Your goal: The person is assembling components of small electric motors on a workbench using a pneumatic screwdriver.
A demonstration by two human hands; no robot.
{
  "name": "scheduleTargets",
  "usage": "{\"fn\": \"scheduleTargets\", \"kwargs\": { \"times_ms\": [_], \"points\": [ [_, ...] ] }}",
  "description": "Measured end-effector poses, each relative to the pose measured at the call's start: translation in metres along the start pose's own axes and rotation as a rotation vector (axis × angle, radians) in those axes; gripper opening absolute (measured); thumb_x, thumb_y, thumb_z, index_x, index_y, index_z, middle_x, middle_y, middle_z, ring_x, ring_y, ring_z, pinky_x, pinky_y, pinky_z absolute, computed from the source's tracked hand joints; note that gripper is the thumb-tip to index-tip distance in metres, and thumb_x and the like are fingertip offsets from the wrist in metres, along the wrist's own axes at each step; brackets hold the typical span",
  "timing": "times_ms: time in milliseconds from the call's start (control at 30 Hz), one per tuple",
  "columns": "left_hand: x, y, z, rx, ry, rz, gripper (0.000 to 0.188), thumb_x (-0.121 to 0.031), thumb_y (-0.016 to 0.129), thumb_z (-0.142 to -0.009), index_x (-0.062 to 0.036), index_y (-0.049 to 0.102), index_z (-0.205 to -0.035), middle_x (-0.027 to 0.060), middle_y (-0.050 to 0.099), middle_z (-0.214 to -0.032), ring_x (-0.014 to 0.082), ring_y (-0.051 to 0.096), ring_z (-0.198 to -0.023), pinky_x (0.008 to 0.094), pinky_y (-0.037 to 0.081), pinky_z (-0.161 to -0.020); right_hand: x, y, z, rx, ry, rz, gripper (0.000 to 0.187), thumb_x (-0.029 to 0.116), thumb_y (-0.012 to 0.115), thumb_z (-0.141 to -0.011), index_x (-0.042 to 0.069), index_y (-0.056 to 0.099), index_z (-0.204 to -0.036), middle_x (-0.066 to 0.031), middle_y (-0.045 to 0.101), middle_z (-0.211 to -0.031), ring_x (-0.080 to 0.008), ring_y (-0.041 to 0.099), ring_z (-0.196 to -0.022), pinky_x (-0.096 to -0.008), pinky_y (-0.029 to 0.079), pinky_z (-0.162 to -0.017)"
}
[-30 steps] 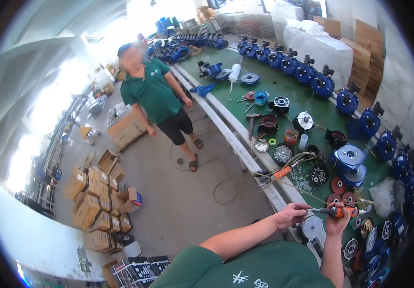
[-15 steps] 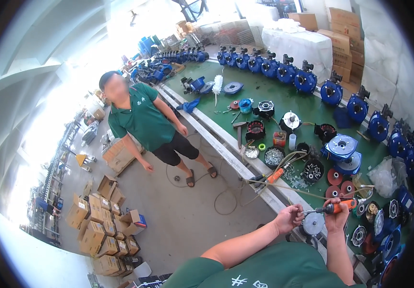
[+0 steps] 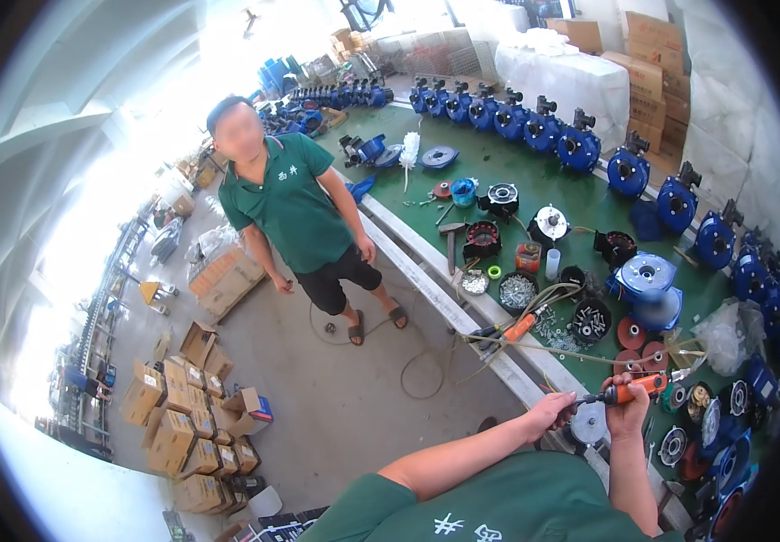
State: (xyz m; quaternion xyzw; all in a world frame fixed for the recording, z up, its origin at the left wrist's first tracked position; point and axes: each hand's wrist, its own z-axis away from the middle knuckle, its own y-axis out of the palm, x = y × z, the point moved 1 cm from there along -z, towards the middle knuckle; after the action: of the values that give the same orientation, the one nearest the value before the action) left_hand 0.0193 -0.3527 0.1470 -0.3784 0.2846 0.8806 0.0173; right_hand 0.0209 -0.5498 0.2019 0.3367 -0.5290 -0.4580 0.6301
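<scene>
Holding orange driver (image 3: 636, 389), left fingers (image 3: 565, 400) hiding tip

Dressed in a dark green, short-sleeved shirt (image 3: 535, 492), seen from above at the view's lower edge. Marked with white printed characters (image 3: 449, 524), partly cut off. Bare along the forearms (image 3: 476, 452) and each hand (image 3: 627, 411).

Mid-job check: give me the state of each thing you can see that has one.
Right hand: closed around the orange driver.
Orange driver: held, bit end toward the left hand; running or not, can't tell.
Left hand: fingers curled at the bit end; grip unclear.
Second orange driver: lying unheld.
Hammer: lying flat.
Plastic bag: crumpled.
Front carton: open, flaps up.
Co-worker: standing.
</scene>
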Motion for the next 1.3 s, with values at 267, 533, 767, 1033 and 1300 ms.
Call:
{"fn": "scheduleTargets", "kwargs": {
  "times_ms": [267, 533, 767, 1033, 1300],
  "points": [
    [-0.006, -0.025, -0.002, 0.059, -0.037, -0.017, 0.031, -0.042, 0.056, -0.103, -0.0140, 0.068, -0.099, -0.0083, 0.054, -0.072, 0.0006, 0.041, -0.053, 0.0172, 0.031, -0.046, -0.004, 0.008, -0.006, 0.034, -0.022, 0.078, 0.043, 0.000, 0.059, -0.077, 0.010, 0.052, -0.118, -0.0043, 0.057, -0.090, -0.0179, 0.059, -0.090, -0.0395, 0.048, -0.097],
    [-0.019, -0.033, 0.003, -0.109, 0.157, -0.464, 0.036, -0.039, 0.061, -0.099, -0.0049, 0.070, -0.090, -0.0043, 0.048, -0.070, 0.0067, 0.037, -0.064, 0.0277, 0.033, -0.055, -0.016, 0.004, -0.015, -0.034, -0.022, 0.060, 0.044, 0.001, 0.059, -0.072, 0.011, 0.055, -0.115, -0.0039, 0.057, -0.088, -0.0198, 0.057, -0.086, -0.0422, 0.047, -0.092],
    [-0.041, -0.088, 0.012, -0.230, 0.043, 0.204, 0.029, -0.032, 0.056, -0.098, -0.0120, 0.058, -0.077, -0.0036, 0.048, -0.065, 0.0078, 0.040, -0.049, 0.0246, 0.030, -0.044, -0.010, 0.002, -0.019, -0.009, -0.074, 0.162, 0.049, 0.000, 0.057, -0.072, 0.011, 0.055, -0.119, -0.0037, 0.056, -0.087, -0.0200, 0.056, -0.086, -0.0413, 0.045, -0.092],
    [-0.158, -0.149, 0.038, -0.370, 0.327, 0.422, 0.023, -0.024, 0.046, -0.095, -0.0065, 0.059, -0.091, 0.0029, 0.050, -0.069, 0.0137, 0.044, -0.059, 0.0263, 0.033, -0.048, -0.004, -0.006, -0.019, -0.019, -0.070, 0.134, 0.049, -0.002, 0.057, -0.073, 0.011, 0.055, -0.120, -0.0040, 0.056, -0.089, -0.0194, 0.055, -0.089, -0.0401, 0.044, -0.095],
    [-0.282, -0.179, 0.046, -0.306, 0.622, 0.628, 0.024, -0.026, 0.044, -0.097, -0.0107, 0.060, -0.088, 0.0046, 0.057, -0.074, 0.0164, 0.050, -0.062, 0.0279, 0.039, -0.053, -0.006, 0.006, -0.025, -0.012, -0.065, 0.132, 0.048, -0.002, 0.059, -0.074, 0.010, 0.052, -0.119, -0.0045, 0.056, -0.090, -0.0188, 0.057, -0.089, -0.0387, 0.047, -0.095]
  ]
}}
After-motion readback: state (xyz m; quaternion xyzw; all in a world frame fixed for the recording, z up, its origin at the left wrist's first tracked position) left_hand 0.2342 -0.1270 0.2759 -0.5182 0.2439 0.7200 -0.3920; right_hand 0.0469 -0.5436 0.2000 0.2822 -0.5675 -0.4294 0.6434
